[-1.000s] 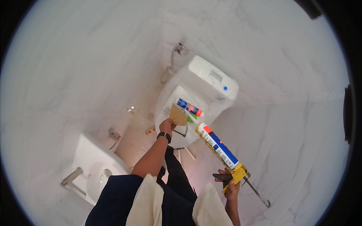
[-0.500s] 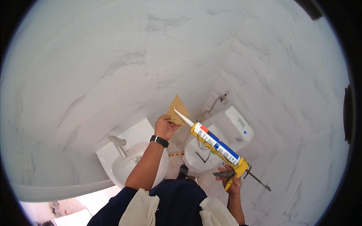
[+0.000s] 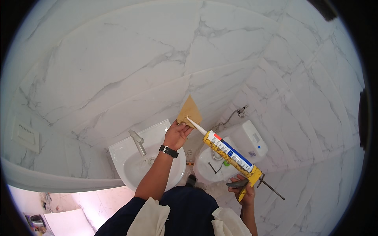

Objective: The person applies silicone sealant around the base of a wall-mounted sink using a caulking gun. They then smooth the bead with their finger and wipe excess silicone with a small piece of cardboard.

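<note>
My left hand (image 3: 176,134), with a black watch on its wrist, pinches the lower edge of a tan piece of cardboard (image 3: 190,110) above the gap between sink and toilet. In my right hand (image 3: 245,192) is the handle of a yellow caulking gun (image 3: 255,176), the fingers round its trigger. A white, blue and red sealant cartridge (image 3: 230,151) lies in the gun's frame, smeared with dirt. Its white nozzle (image 3: 197,126) slants up to the left, and the tip meets the face of the cardboard. A little white sealant shows at that tip.
To the left is a white washbasin (image 3: 134,169) with a metal faucet (image 3: 137,142). A white toilet (image 3: 206,165) with a tank (image 3: 252,137) stands at the right, an L-shaped tool (image 3: 214,168) and a green round thing (image 3: 226,163) on it. Marbled walls (image 3: 149,59) surround them.
My view has shifted, so the basin, toilet and both hands appear slightly farther right. Both hands keep their holds, and the nozzle tip is still at the cardboard.
</note>
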Motion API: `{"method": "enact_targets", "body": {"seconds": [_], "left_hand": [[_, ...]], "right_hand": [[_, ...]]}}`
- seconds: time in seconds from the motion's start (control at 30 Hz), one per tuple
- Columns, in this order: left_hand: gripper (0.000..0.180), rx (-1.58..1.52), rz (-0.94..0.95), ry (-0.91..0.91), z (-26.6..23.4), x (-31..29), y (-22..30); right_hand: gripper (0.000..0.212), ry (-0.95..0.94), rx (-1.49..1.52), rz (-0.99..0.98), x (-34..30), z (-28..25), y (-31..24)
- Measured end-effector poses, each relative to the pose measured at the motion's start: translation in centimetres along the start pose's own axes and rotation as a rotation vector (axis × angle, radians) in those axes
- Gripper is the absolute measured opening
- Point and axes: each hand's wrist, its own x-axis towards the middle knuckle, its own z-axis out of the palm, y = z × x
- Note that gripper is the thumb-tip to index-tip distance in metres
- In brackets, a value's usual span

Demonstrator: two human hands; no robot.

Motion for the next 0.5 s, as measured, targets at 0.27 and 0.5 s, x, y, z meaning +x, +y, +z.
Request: {"method": "enact_targets", "body": {"seconds": [0.27,0.5], "left_hand": [[0.028,0.062,-0.012,-0.001,-3.5,3.1,-2.1],[0.033,0.237,0.058,-0.024,-3.6,2.5,0.1]], "right_hand": [[0.068,0.026,0.003,-0.001,-0.4,0.2,-0.1],[0.072,0.008,0.266,0.078,-1.0,1.8,-0.8]]}}
